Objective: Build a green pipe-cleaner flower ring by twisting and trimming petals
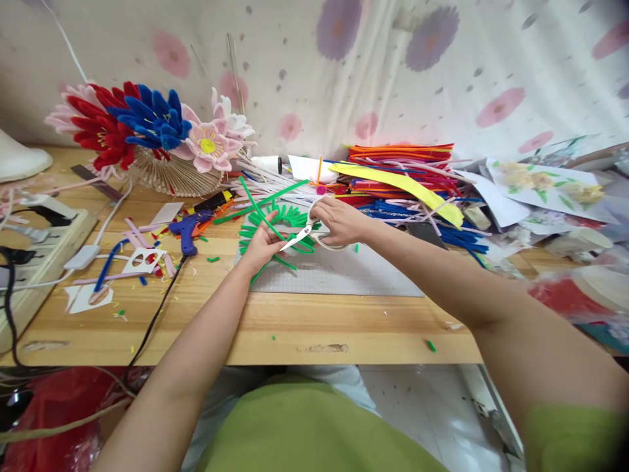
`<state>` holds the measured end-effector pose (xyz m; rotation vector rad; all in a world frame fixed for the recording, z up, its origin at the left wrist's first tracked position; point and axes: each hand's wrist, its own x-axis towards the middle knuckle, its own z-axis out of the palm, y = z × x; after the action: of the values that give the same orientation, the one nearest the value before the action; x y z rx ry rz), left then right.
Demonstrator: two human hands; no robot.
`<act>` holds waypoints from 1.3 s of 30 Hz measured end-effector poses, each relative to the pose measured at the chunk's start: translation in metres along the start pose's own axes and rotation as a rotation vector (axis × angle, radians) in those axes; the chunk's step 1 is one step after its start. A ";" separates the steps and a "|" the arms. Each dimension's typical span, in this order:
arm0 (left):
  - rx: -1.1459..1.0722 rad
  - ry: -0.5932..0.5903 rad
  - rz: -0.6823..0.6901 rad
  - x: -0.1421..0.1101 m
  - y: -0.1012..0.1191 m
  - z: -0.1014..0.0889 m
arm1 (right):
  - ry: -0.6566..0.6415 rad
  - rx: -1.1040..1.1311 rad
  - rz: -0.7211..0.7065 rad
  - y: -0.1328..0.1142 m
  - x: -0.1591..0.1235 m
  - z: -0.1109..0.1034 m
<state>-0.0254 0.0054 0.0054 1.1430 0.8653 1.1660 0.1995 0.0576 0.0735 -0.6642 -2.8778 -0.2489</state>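
Observation:
My left hand [261,248] is closed in a pinch on green pipe cleaners [256,208], whose long ends stick out above and below the fingers. White-handled scissors [305,231] are in my right hand [339,221], with fingers through the loops. Their blades are parted and point left, with the tip close to my left fingers. Behind and around both hands lies a ring of looped green pipe cleaner [289,215], partly covered by them. A grey cutting mat [339,272] lies underneath on the wooden table.
A blue glue gun [187,231] lies to the left, near offcuts and a power strip [44,262]. Fuzzy flowers [157,118] stand in a fan-ribbed holder at the back left. Bundled coloured pipe cleaners [403,157] and a yellow strip [403,183] lie behind my right hand.

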 end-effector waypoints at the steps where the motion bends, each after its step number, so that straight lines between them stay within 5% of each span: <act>1: -0.002 0.005 -0.001 0.000 0.000 0.000 | -0.012 0.010 0.010 -0.001 0.001 0.001; 18: -0.060 0.017 -0.066 -0.002 0.005 0.006 | 0.027 -0.003 0.052 -0.016 0.004 0.018; 39: -0.025 0.037 -0.044 -0.001 0.003 0.006 | -0.105 0.051 0.164 -0.021 0.003 0.025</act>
<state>-0.0202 0.0035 0.0095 1.0797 0.8974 1.1617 0.1839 0.0457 0.0479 -0.9242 -2.8953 -0.1210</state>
